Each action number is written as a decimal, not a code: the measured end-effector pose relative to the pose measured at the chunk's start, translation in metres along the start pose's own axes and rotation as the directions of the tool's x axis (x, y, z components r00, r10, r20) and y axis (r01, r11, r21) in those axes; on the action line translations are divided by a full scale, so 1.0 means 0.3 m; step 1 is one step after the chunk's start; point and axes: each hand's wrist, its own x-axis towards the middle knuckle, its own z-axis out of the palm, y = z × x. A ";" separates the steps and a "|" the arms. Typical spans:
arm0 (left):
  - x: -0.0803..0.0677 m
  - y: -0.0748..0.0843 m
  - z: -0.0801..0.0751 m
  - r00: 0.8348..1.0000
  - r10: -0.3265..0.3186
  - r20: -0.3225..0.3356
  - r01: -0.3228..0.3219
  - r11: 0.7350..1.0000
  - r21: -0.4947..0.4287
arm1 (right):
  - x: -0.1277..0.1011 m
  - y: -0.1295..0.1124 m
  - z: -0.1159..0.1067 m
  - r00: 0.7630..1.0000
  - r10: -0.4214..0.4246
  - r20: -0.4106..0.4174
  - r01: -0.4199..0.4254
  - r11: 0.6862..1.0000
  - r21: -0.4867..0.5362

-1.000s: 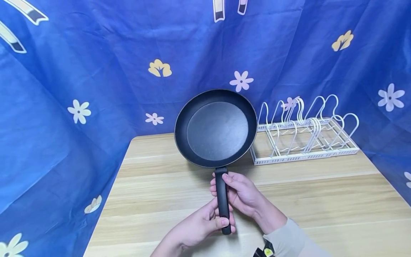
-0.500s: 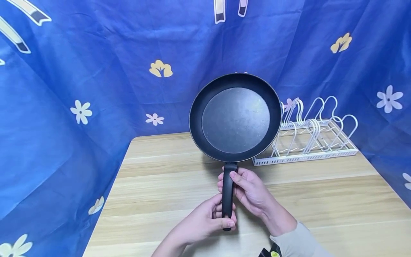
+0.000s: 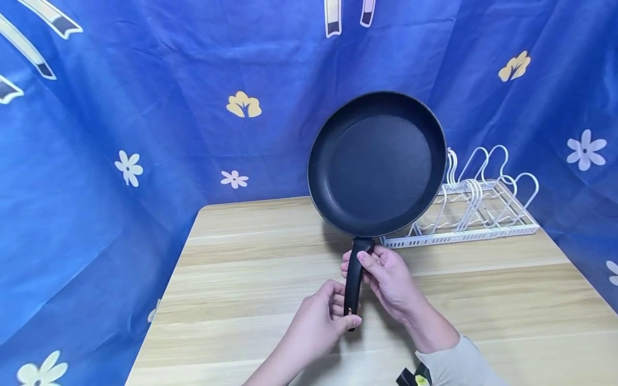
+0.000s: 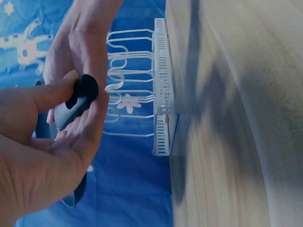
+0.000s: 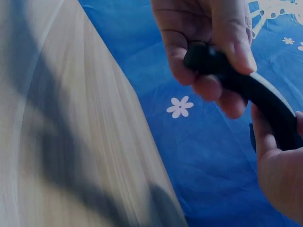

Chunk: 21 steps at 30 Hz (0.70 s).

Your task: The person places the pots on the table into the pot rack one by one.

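A black frying pan [image 3: 379, 166] is held up above the table, its round inner face turned toward me and its handle pointing down. My right hand [image 3: 393, 279] grips the upper handle close to the pan's body, thumb lying along the front. Lower down, my left hand [image 3: 324, 319] pinches the handle's end between thumb and fingers. The left wrist view shows the handle's end [image 4: 80, 97] between the left thumb and fingers. In the right wrist view the curved handle [image 5: 265, 99] runs from the left hand to the right hand.
A white wire rack [image 3: 475, 214] with upright looped dividers stands at the back right of the wooden table [image 3: 232, 268]; the pan overlaps its left part in the head view. A blue flowered cloth [image 3: 280, 64] hangs behind and along the sides.
Both hands have carried the pan to the right and upward, so it covers more of the rack's left side. The handle has tilted slightly, and both hands keep their hold.
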 end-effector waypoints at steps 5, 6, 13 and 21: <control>0.008 0.010 0.029 0.997 0.053 -0.063 -0.049 0.996 0.077 | -0.008 -0.017 -0.002 0.997 -0.020 -0.080 0.016 0.999 -0.045; 0.009 0.011 0.035 0.996 0.067 -0.065 -0.060 0.994 0.094 | -0.010 -0.020 -0.004 0.996 -0.019 -0.092 0.015 0.999 -0.040; 0.016 0.024 0.059 0.977 0.206 -0.063 -0.180 0.942 0.282 | -0.022 -0.042 -0.035 0.997 -0.048 -0.059 0.052 0.996 0.068; 0.032 0.056 0.077 0.956 0.291 -0.022 -0.268 0.905 0.331 | -0.045 -0.069 -0.085 0.988 -0.154 0.020 0.149 0.976 0.160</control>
